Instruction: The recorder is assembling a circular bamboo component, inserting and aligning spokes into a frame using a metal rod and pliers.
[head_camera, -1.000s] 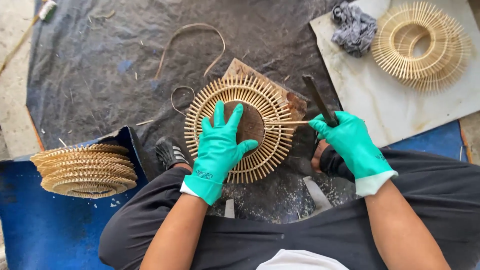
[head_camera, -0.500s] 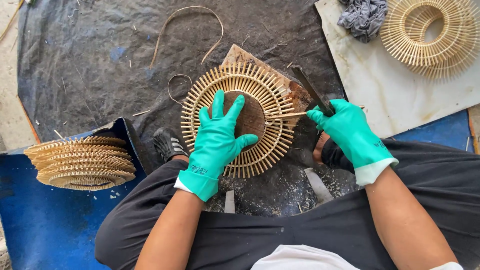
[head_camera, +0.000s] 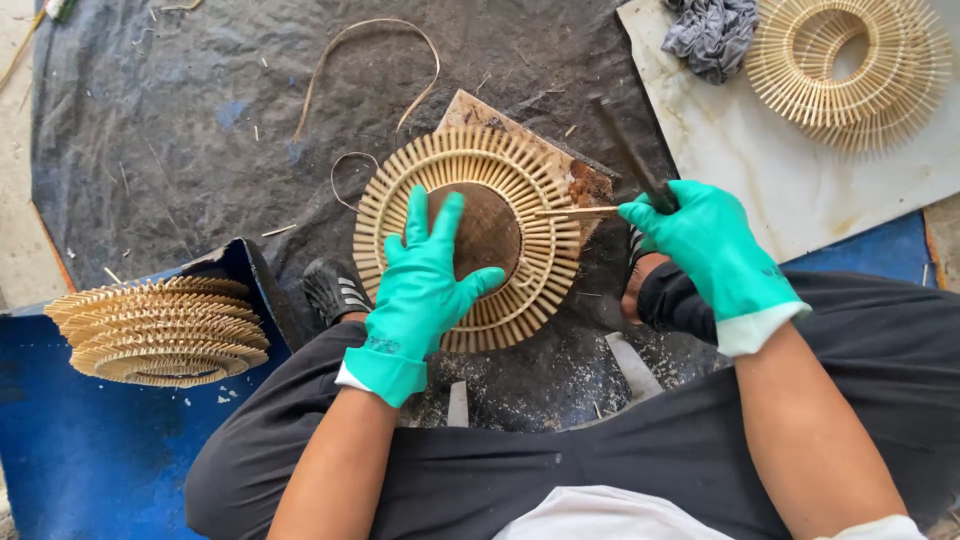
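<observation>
Head view: a dark plastic sheet (head_camera: 150, 130) is covering the floor, with a pale board (head_camera: 800, 190) lying at upper right. The round bamboo-slat ring (head_camera: 470, 235) is resting on a wooden block (head_camera: 580, 180). The left hand (head_camera: 425, 285) is lying open-fingered, pressing the ring flat. The right hand (head_camera: 705, 245) is clenching a dark blade (head_camera: 630, 150) just beside the ring's right edge.

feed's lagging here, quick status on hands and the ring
Left hand flat on slatted ring. Right hand gripping dark tool, thin stick at ring's edge. Nothing blocking.
</observation>
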